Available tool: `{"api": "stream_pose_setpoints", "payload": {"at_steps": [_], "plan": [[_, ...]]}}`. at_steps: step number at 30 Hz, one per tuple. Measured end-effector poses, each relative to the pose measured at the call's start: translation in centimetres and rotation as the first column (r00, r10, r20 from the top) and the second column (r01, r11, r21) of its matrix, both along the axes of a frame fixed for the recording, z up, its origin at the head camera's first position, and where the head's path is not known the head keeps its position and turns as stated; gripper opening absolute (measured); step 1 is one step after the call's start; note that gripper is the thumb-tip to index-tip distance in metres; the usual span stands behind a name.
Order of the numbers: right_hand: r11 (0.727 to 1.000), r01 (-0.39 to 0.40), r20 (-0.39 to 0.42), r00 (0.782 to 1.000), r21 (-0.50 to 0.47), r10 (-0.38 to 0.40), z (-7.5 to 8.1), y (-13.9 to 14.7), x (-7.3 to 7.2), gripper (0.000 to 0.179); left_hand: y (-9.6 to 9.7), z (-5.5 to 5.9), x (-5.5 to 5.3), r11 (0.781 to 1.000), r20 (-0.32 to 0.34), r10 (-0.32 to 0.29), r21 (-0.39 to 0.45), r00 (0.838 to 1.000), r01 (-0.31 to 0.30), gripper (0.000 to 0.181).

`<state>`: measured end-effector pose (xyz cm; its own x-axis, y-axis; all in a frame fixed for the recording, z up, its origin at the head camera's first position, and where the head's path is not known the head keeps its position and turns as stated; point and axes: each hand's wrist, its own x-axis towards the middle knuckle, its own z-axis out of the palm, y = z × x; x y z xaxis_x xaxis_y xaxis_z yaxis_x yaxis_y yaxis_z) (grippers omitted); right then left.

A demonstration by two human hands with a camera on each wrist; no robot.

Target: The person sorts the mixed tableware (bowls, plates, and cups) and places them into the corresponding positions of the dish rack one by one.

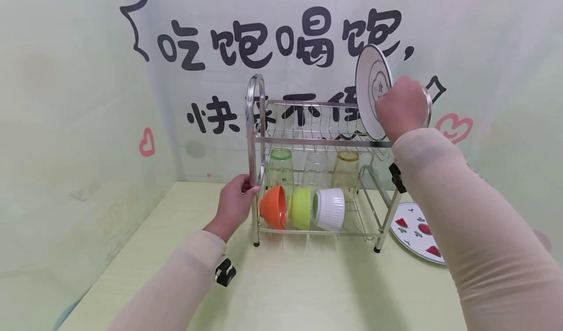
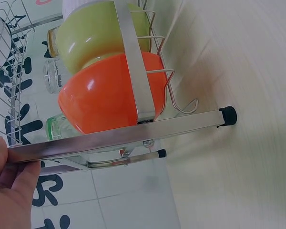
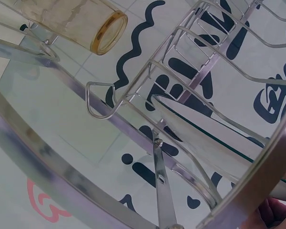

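Note:
A two-tier metal dish rack (image 1: pixel 316 141) stands on the table. My left hand (image 1: pixel 234 204) pinches its left upright between thumb and fingers; the left wrist view shows the same grip on the post (image 2: pixel 86 138). At the upper tier's right end, my right hand (image 1: pixel 403 106) grips a white dark-rimmed plate (image 1: pixel 367 86), tilted nearly on edge. In the right wrist view the plate (image 3: pixel 200 131) sits among the tier's wires, and its held edge is partly hidden by the rack frame. An orange bowl (image 1: pixel 274 208) on the lower tier is nearest my left hand.
Beside the orange bowl are a lime-green bowl (image 1: pixel 301 209) and a ribbed white bowl (image 1: pixel 333 209). Behind them stand a green-rimmed glass (image 1: pixel 280 165), a clear glass (image 1: pixel 315 167) and an amber glass (image 1: pixel 346 169). A fruit-patterned plate (image 1: pixel 413 238) lies right of the rack.

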<state>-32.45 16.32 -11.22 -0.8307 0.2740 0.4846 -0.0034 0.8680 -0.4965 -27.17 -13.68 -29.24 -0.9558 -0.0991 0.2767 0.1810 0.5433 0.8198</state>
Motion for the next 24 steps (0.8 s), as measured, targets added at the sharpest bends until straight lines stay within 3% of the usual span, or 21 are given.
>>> {"api": "stream_pose_setpoints", "payload": {"at_steps": [11,24], "plan": [[1.000,-0.017,0.014,1.000,-0.020,0.018,-1.3,0.5,-0.4,0.038,0.2,-0.1,0.0,1.000,0.005,0.004,-0.005,1.000,-0.004,0.028],[0.999,-0.030,0.071,0.997,-0.035,0.032,-1.4,0.6,-0.6,0.036,0.0,-0.2,-0.1,1.000,-0.025,-0.002,-0.013,1.000,0.002,0.027]]}}
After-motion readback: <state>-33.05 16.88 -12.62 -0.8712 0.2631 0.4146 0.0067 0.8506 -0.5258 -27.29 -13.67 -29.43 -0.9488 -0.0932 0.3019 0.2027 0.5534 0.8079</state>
